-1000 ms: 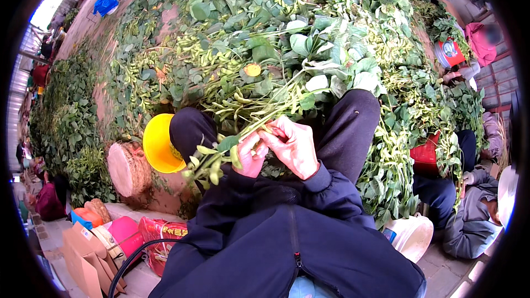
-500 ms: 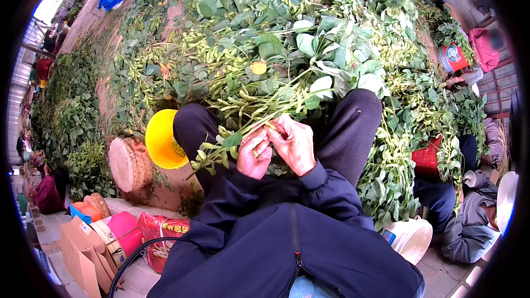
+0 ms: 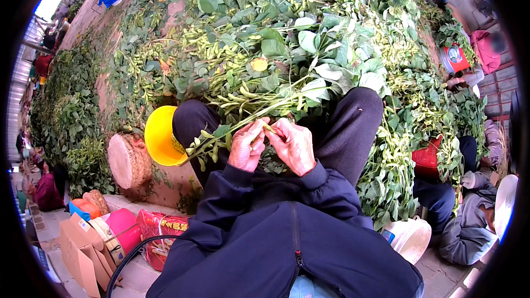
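Observation:
A leafy soybean stalk with green pods lies slantwise across my lap, from the pile down to my left knee. My left hand is closed on it, fingers curled, thumb near the fingertips. Close beside it, my right hand pinches a yellowish-green soybean pod between thumb and forefinger, the tips of both hands almost meeting. More pods hang off the stalk's lower end, left of my left hand. A yellow bucket tilts against my left knee, with some green pods inside.
Heaped soybean plants spread ahead and to both sides. Left stand a round woven straw stool, a cardboard box and a red bag. A white bucket is at my right; people sit beyond it, near a red bucket.
My left hand has shifted slightly left and the hands have parted a little, baring the pod at my right fingertips. The stalk's lower end has moved slightly left and down.

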A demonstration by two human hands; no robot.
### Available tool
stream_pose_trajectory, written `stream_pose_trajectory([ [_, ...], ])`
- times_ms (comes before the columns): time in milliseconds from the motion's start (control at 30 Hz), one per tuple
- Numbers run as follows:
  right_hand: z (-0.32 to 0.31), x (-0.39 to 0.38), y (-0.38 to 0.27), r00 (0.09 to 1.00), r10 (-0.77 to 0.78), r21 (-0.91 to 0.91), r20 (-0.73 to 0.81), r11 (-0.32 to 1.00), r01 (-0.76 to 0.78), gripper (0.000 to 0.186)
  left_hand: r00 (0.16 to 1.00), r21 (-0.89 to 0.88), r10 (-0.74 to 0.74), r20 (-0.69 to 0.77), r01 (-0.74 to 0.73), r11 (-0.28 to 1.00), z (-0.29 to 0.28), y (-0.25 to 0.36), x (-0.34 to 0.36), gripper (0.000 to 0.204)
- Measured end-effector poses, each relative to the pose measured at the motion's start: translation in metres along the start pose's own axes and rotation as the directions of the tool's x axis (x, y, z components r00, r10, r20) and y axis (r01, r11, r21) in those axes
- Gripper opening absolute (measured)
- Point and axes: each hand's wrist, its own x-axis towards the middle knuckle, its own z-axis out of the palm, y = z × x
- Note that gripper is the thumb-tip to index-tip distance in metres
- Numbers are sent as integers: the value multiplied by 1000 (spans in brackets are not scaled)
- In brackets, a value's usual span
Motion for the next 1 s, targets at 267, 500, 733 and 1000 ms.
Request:
stream_pose_trajectory([
  [267,-5,-3,4,984,67,162,165,982,-94,21,996,107,82,20,-84,991,-5,-5,4,22],
  [500,-19,-12,8,903,143,435,406,838,-328,23,996,139,76,37,-81,987,-11,-6,7,22],
  [733,-18,-13,16,878,178,492,443,771,-405,30,990,113,134,41,-138,984,-12,-7,10,19],
  [1000,-16,-12,21,858,216,534,467,704,-468,30,974,234,226,-5,-219,947,-5,-9,11,18],
])
